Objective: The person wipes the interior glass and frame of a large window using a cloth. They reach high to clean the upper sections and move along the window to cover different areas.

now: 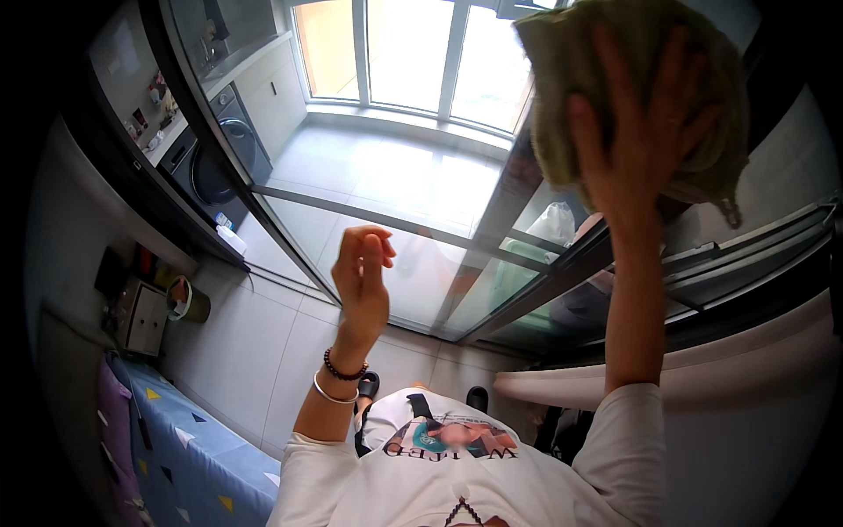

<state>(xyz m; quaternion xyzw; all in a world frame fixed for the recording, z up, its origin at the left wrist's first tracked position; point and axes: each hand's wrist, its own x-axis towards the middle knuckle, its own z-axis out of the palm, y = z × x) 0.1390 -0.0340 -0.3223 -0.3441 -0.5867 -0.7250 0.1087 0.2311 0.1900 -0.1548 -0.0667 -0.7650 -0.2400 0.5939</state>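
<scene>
My right hand (632,138) is raised at the upper right with its fingers spread flat over a green cloth (560,145), pressing it toward the glass of a dark-framed sliding door (395,257). The cloth hides the glass behind it. Near the picture's middle, my left hand (365,267) is held up in front of the door with its fingers curled loosely and no object visible in it. A beaded bracelet (342,369) and a silver bangle (329,394) circle the left wrist.
Beyond the door stand washing machines (214,171) under a counter. A white bottle (230,238) is on the floor by the door track. At left are a waste bin (191,303), a small cabinet (141,319) and a bed (191,441). A pale curtain (724,369) hangs at right.
</scene>
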